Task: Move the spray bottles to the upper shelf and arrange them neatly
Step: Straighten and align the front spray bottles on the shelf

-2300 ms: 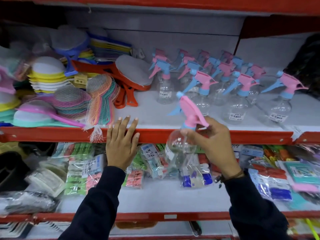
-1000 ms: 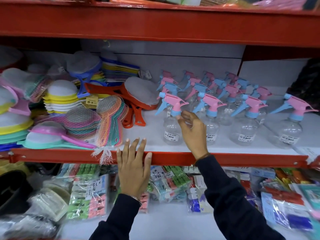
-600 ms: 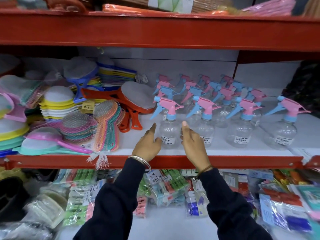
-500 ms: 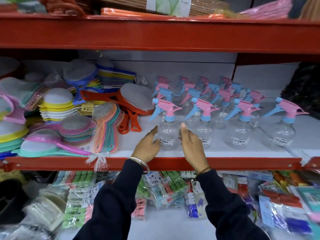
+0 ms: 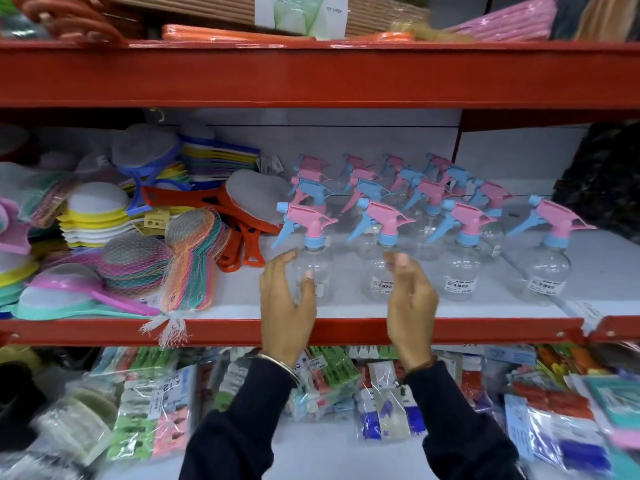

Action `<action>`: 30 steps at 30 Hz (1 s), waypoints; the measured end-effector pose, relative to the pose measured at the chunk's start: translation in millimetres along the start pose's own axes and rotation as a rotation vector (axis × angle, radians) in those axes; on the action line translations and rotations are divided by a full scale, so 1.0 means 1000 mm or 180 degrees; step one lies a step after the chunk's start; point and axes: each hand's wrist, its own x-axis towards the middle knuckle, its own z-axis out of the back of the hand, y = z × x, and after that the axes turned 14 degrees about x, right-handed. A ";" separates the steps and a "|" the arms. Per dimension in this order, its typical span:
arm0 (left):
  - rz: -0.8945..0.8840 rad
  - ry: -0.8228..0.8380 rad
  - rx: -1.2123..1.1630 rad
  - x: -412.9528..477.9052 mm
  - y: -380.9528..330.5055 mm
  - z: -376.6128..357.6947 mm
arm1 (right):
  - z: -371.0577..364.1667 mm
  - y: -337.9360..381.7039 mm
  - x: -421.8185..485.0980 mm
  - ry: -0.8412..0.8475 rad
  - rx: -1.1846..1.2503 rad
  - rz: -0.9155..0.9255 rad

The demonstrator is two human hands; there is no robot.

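Several clear spray bottles with pink and blue trigger heads stand in rows on the white shelf (image 5: 595, 265) with a red front edge. The front-left bottle (image 5: 313, 237) has my left hand (image 5: 285, 306) cupped loosely at its left side, thumb across its front, fingers apart. My right hand (image 5: 410, 299) is raised in front of the second front bottle (image 5: 386, 233), fingers blurred and spread, holding nothing. A third front bottle (image 5: 460, 268) and a lone one further right (image 5: 543, 271) stand apart from both hands.
Netted mesh strainers (image 5: 138, 261) and an orange-handled brush (image 5: 242, 209) crowd the shelf's left half. A red beam (image 5: 311, 74) hangs close overhead with rolled mats above it. Bagged clothes pegs (image 5: 156, 410) and packets fill the lower shelf. A dark item (image 5: 602, 178) sits far right.
The right hand has shifted right, from beside the front-left bottle to in front of the second one. The left hand has risen and curled closer around the front-left bottle.
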 end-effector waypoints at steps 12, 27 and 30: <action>0.0344 0.2627 0.0288 0.013 -0.038 -0.067 | 0.039 -0.006 0.044 0.0545 -0.0436 -0.0741; -0.0554 0.0665 -0.0147 -0.044 -0.098 -0.090 | 0.116 -0.013 0.045 -0.0243 0.0086 0.0020; -0.0314 0.1393 -0.0083 -0.038 -0.111 -0.116 | 0.131 -0.010 0.060 -0.0159 -0.0144 -0.0274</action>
